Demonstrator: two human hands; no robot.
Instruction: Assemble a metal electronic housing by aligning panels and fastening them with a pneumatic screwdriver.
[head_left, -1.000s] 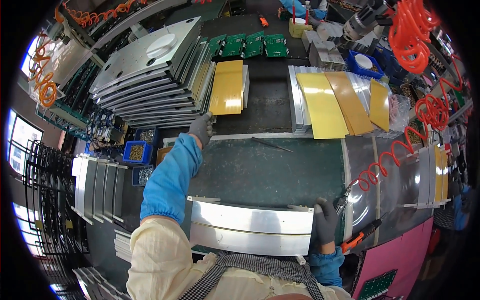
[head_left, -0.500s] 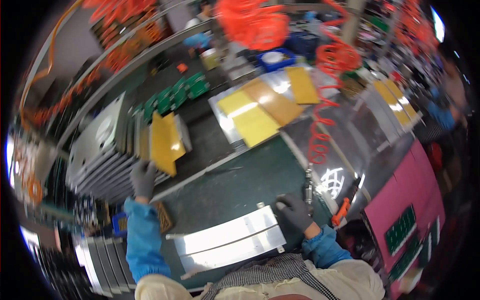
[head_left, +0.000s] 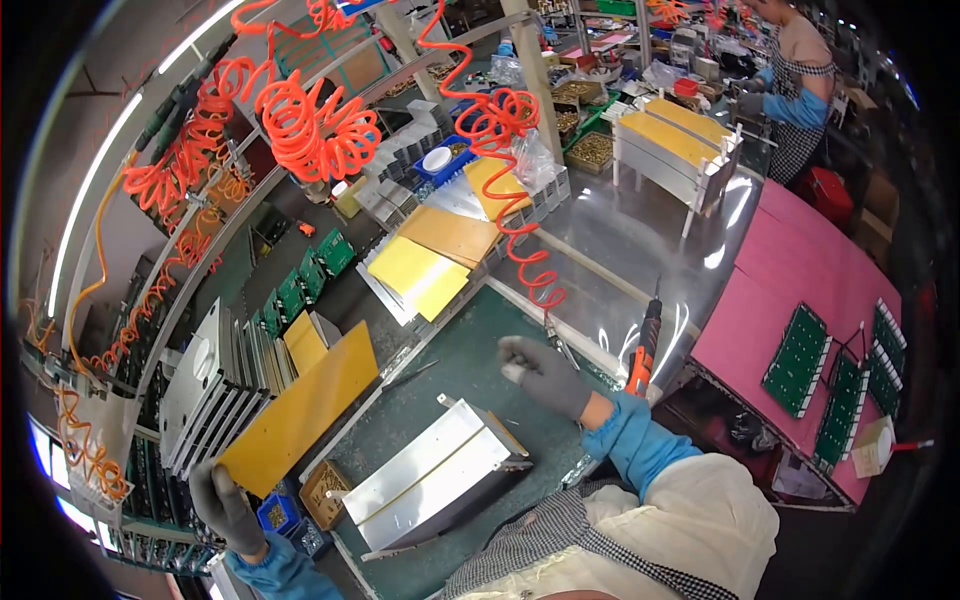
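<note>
My left hand point(head_left: 225, 508), in a grey glove, pinches the near lower corner of a stiff yellow sheet point(head_left: 305, 408). The sheet is tilted and reaches up toward the stack of metal panels point(head_left: 192, 388) at the left. My gloved right hand point(head_left: 548, 376) hovers over the dark green work surface, its fingers loosely bent and apart, nothing seen in them. Below and between the hands lies a shiny silver metal housing point(head_left: 432, 478) with a lengthwise seam and small tabs at its corners. An air blow gun point(head_left: 562, 347) on a red coiled hose is just beyond my right hand.
An orange and black power screwdriver point(head_left: 645, 350) rests to the right. Green circuit boards point(head_left: 797, 360) lie on a pink sheet point(head_left: 770, 265). More yellow sheets point(head_left: 425, 275) lie ahead. Small bins point(head_left: 322, 492) stand by the left edge. Red coiled hoses point(head_left: 310, 125) hang overhead. A co-worker point(head_left: 800, 85) stands far right.
My left hand has drawn the yellow sheet away from the stack, toward me and left. My right hand has moved up from beside the metal housing. The view has swung to the right.
</note>
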